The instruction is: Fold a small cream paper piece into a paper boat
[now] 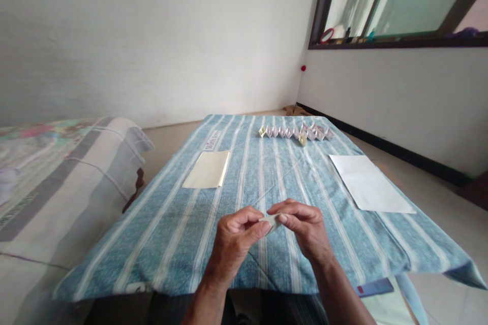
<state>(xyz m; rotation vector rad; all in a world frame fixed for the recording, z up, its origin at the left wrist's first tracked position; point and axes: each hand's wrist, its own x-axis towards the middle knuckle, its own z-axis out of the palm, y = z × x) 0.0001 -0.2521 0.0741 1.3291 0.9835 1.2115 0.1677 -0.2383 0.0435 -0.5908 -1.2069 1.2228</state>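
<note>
Between my hands, over the near part of the table, is a small folded piece of pale paper [271, 221]. My left hand [238, 231] pinches its left side between thumb and fingers. On the other side my right hand [303, 226] grips it the same way, thumb toward me. Fingertips cover much of the paper, so its exact folded shape is hard to make out. Farther back stands a zigzag row of folded paper pieces [284, 133], pale purple and yellowish. A cream paper stack [208, 169] lies to the left, and a white sheet [369, 183] to the right.
A blue-and-white striped cloth [183, 244] covers the table. At the left is a bed [95, 162] with a pale cover. Below the table's near right edge a blue flat object [375, 288] shows. A window [400, 0] is at the upper right.
</note>
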